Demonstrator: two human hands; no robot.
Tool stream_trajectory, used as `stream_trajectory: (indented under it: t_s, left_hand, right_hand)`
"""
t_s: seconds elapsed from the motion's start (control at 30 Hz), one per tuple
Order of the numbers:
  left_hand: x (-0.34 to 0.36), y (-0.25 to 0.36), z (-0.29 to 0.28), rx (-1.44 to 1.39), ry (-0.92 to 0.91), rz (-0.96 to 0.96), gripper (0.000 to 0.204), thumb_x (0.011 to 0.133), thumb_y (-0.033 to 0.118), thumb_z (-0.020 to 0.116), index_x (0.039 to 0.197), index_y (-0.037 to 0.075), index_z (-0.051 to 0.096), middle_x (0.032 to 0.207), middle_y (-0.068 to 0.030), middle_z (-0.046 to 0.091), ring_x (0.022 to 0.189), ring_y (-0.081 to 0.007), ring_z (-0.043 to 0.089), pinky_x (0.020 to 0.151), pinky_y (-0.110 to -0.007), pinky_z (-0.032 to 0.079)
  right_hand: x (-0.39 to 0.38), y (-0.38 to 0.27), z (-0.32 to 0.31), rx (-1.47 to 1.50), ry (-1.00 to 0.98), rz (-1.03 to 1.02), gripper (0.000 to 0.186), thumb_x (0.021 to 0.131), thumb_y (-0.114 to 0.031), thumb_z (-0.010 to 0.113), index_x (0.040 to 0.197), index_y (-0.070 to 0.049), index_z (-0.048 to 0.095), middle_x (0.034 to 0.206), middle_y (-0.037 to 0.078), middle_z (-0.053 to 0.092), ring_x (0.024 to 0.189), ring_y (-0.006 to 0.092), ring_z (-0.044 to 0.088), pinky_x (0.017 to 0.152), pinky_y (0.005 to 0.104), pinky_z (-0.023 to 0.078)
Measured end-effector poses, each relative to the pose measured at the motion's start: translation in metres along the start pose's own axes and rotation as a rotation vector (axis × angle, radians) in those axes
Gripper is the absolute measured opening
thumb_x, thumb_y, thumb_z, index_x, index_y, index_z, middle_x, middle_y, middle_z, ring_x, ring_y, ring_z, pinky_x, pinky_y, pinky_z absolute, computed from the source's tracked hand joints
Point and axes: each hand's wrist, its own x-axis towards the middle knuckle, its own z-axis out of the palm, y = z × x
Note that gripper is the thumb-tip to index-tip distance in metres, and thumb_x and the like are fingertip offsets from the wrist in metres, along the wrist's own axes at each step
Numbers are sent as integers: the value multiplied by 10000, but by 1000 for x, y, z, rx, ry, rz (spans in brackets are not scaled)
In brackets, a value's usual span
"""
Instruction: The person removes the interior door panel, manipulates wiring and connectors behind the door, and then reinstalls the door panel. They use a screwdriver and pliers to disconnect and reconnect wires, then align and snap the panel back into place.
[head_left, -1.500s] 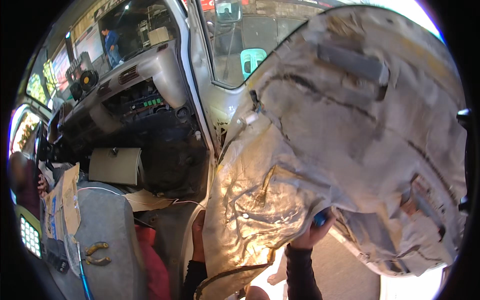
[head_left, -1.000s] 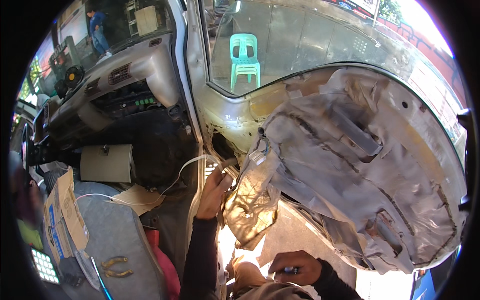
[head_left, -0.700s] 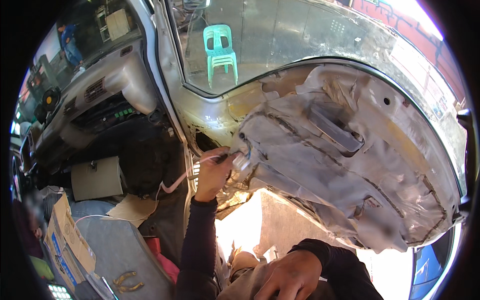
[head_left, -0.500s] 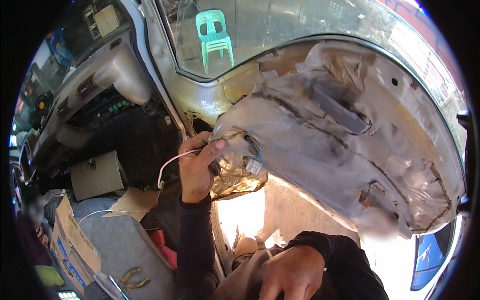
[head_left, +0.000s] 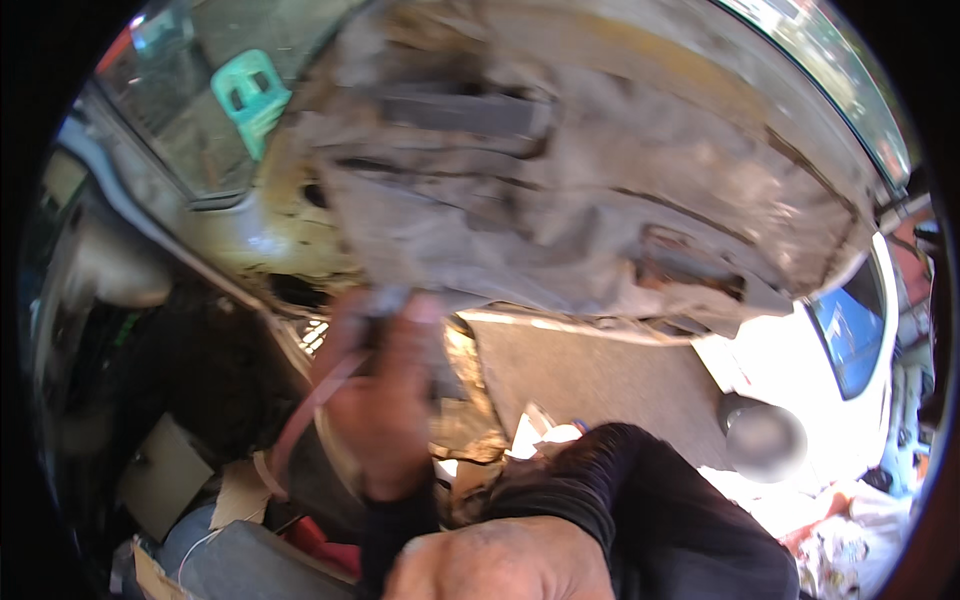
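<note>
My left hand (head_left: 385, 405), smeared by motion, is raised at the door's hinge side with its fingers closed. A pinkish-white wire (head_left: 308, 415) runs out of its grip down to the lower left. A blurred grey piece shows between the fingertips; its kind cannot be made out. Right beside the hand is the car door's inner side (head_left: 580, 210), stripped of its trim and covered by wrinkled plastic sheeting. My right hand (head_left: 505, 560) is low at the bottom edge, back upward, its fingers out of sight.
A grey seat (head_left: 235, 560) lies lower left with cardboard (head_left: 243, 495) and a red object (head_left: 320, 545) beside it. Beyond the window stands a green plastic chair (head_left: 250, 95). The door frame edge (head_left: 170, 235) runs along the left. A blue panel (head_left: 848, 335) shows at right.
The view has swung right, so the door and chair sit further left. My left hand still grips the wire, now blurred. My right hand appears lower and further left.
</note>
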Motion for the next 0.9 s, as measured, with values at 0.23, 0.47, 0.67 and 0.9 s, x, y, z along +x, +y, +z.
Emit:
stream_trajectory:
  t_s: [0.23,0.47,0.67,0.9]
  left_hand:
    - [-7,-35,43,-386,-118,-108,111,986,114,679,973,60,583,697,63,525,580,-10,400,518,-194,292]
    - [18,-46,79,-392,-157,-12,208,1015,178,654,902,71,516,659,90,406,571,-10,310,502,-226,255]
    - [28,-32,85,-609,-179,-146,248,1009,237,668,884,65,542,669,61,456,563,-23,375,508,-231,322]
    - [14,-36,11,-403,-364,-234,302,1003,311,671,1036,11,662,660,45,518,532,-38,467,480,-211,360]
  right_hand:
    - [13,-28,-26,-12,-243,385,322,963,-229,710,925,90,694,813,192,646,666,321,640,547,384,475]
    - [23,-139,10,-1690,-89,548,336,734,-73,805,1015,24,648,869,144,675,650,223,652,565,324,510]
    - [-36,-152,-40,-2490,635,234,426,741,-121,859,1070,11,624,845,72,614,727,197,564,711,330,469]
    - [-21,-182,-5,-2595,624,188,184,676,71,707,831,32,616,778,69,561,709,196,536,697,301,428]
